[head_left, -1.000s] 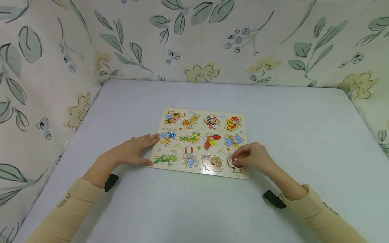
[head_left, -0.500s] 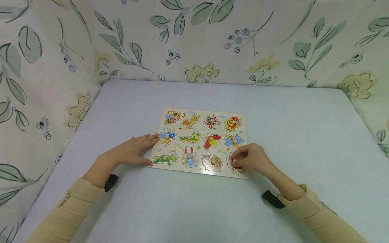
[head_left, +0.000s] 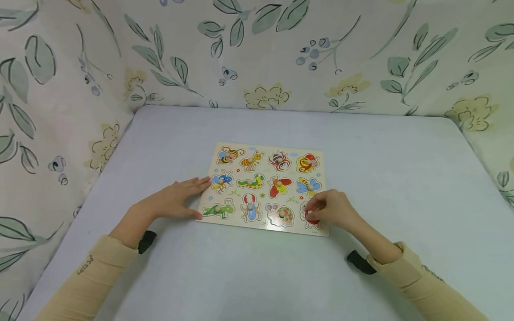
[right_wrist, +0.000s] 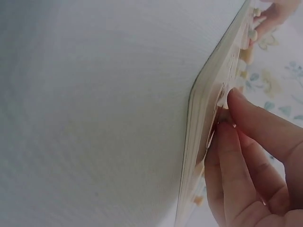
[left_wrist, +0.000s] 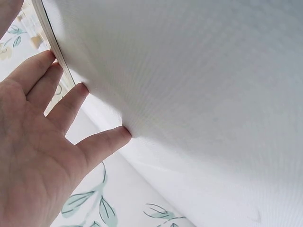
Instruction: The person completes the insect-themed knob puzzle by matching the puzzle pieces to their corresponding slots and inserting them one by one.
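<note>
A wooden peg puzzle board (head_left: pixel 238 216) with several insect pieces lies flat on the white table. At its lower right corner my right hand (head_left: pixel 335 207) pinches the knob of a red bug piece (head_left: pixel 312 224), which sits in its slot, partly covered by the fingers. Close up in the right wrist view, thumb and fingertips meet on the small wooden knob (right_wrist: pixel 225 114). My left hand (head_left: pixel 172 198) is spread at the board's left edge, fingertips touching it. Its straight fingers also show against the board's side (left_wrist: pixel 49 35) in the left wrist view.
Bare white table (head_left: pixel 257 276) surrounds the board. Floral fabric (head_left: pixel 269 53) rises behind and at the left. Other pieces, such as a green caterpillar (head_left: pixel 245 183) and a blue beetle (head_left: pixel 250 215), sit in their slots with knobs up.
The red bug piece, slightly offset and tilted a second ago, has settled into its slot under my right hand, which has shifted only slightly. My left hand has stayed still.
</note>
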A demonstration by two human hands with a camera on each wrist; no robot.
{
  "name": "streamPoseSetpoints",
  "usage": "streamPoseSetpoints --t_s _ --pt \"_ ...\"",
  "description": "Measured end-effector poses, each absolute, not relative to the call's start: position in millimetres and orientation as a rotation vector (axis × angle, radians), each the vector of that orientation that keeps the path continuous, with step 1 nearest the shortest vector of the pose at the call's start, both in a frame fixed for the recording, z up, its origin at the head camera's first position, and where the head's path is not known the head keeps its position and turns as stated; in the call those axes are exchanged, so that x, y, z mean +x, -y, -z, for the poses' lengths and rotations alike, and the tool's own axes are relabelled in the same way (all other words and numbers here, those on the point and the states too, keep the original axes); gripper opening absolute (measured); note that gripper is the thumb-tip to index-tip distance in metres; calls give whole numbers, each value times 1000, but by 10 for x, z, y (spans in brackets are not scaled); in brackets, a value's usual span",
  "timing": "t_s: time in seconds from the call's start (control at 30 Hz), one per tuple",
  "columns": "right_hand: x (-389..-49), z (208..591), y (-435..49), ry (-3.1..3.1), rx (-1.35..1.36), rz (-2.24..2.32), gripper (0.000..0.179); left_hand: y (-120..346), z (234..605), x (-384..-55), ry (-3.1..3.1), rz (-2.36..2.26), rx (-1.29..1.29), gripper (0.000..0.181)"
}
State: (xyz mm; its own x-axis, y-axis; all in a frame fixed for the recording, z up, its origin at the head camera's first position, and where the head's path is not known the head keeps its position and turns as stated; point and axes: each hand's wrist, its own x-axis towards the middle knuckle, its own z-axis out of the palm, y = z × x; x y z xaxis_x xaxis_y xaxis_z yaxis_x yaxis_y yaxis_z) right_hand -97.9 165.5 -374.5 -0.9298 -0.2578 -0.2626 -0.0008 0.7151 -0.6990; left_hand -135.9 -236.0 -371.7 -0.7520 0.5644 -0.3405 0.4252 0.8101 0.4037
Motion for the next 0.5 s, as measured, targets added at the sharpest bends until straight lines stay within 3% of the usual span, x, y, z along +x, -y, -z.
streamPoseSetpoints --t_s 0.5 --pt "-968 3739 -1647 -2585 -218 1036 10 2357 3710 -1349 -2548 -423 736 92"
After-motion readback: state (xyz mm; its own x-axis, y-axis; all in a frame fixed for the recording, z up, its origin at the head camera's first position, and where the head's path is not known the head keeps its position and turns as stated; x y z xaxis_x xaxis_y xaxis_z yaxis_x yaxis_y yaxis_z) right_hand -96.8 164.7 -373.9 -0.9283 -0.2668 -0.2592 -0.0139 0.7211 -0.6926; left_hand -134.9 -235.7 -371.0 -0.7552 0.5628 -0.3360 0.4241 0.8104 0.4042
